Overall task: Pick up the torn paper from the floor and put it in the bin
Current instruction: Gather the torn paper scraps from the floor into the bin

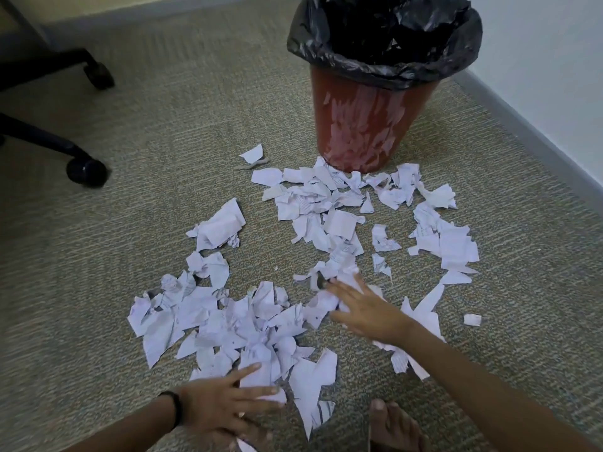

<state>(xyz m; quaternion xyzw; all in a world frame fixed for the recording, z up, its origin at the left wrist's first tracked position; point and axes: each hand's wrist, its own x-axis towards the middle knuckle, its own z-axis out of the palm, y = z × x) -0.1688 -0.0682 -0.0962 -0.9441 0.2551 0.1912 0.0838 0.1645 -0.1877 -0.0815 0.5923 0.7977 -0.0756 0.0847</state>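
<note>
Torn paper [235, 324] scattered over carpeted floor [114, 256], farthest scraps at the base of the bin [365, 132]. Left hand [222, 402] flat, fingers spread on near scraps. Right hand [362, 309] flat on middle scraps. Neither grips anything.

Carpeted floor [137, 125]: torn paper [248, 321] scattered, red bin [362, 125], chair castors [86, 171].

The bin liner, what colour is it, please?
The bin liner is black, seen in the head view.

A single head-worn wide-angle camera looks forward and down, close above the carpet [114, 239], bin [368, 125] ahead.
</note>
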